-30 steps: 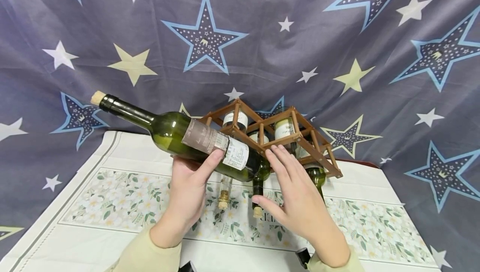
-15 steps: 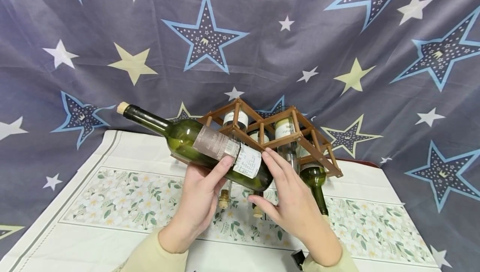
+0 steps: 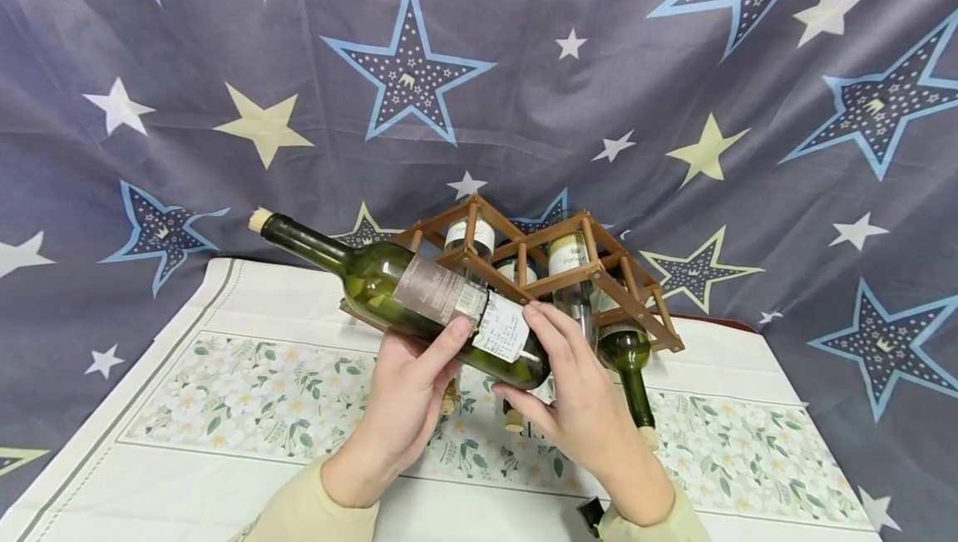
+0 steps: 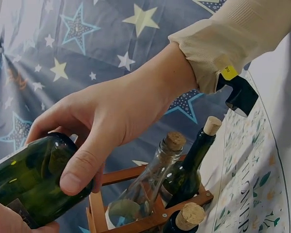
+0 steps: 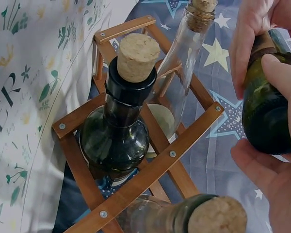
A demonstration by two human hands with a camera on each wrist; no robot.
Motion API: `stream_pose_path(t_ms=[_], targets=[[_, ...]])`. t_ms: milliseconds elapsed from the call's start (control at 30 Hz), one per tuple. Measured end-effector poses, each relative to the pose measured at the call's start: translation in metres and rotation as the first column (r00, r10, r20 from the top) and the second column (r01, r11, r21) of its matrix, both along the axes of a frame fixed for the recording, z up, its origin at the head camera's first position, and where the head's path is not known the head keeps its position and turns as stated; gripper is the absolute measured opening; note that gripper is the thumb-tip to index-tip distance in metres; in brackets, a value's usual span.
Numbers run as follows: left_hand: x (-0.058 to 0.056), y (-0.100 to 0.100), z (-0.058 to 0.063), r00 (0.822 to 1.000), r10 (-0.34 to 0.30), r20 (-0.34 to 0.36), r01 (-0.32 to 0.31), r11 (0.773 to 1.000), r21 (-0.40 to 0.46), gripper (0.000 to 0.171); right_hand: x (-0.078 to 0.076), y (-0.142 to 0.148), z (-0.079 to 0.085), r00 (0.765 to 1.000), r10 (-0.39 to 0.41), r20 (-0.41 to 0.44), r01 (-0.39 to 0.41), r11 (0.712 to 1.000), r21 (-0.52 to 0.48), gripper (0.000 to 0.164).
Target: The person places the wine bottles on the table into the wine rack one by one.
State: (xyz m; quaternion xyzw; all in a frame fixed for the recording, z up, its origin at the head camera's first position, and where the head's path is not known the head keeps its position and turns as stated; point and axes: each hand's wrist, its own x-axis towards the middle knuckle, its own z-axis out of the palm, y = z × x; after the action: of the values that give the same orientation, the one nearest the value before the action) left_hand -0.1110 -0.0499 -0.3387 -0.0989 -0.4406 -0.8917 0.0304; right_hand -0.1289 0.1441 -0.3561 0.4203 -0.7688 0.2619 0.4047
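A green wine bottle with a cork in its neck is held tilted above the table, neck up to the left. My left hand grips its body from below, thumb lying across the label side. At the base end my right hand holds the bottle, fingers on top and thumb underneath. The left wrist view shows the right thumb against the glass. Just behind is a wooden wine rack with several corked bottles, among them a green bottle and a clear bottle. The held bottle hides part of the rack.
A white tablecloth with a floral band covers the table. Behind it hangs a grey-blue curtain with stars. Corked necks, such as a dark bottle, stick out of the rack towards me.
The bottle and my left hand have moved right and slightly down, bringing the base into my right hand. The right hand has shifted slightly; the rack has stayed still.
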Motion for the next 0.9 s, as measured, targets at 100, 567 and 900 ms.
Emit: stream_pose_path(t_ms=[100, 567, 900], targets=[[0.0, 0.0, -0.001, 1.0, -0.01, -0.004, 0.01, 1.0, -0.012, 0.054, 0.0, 0.0, 0.0, 1.0, 0.01, 0.003, -0.01, 1.0, -0.008, 0.074], [-0.003, -0.01, 0.002, 0.966, 0.145, -0.212, -0.185, 0.966, -0.181, 0.054, 0.008, -0.001, 0.012, 0.992, 0.098, 0.075, -0.084, 0.982, -0.172, 0.074], [-0.013, -0.028, 0.006, 0.881, 0.214, -0.422, -0.291, 0.948, -0.128, 0.047, 0.019, 0.0, 0.026, 0.961, 0.169, 0.22, -0.103, 0.954, -0.283, 0.072]])
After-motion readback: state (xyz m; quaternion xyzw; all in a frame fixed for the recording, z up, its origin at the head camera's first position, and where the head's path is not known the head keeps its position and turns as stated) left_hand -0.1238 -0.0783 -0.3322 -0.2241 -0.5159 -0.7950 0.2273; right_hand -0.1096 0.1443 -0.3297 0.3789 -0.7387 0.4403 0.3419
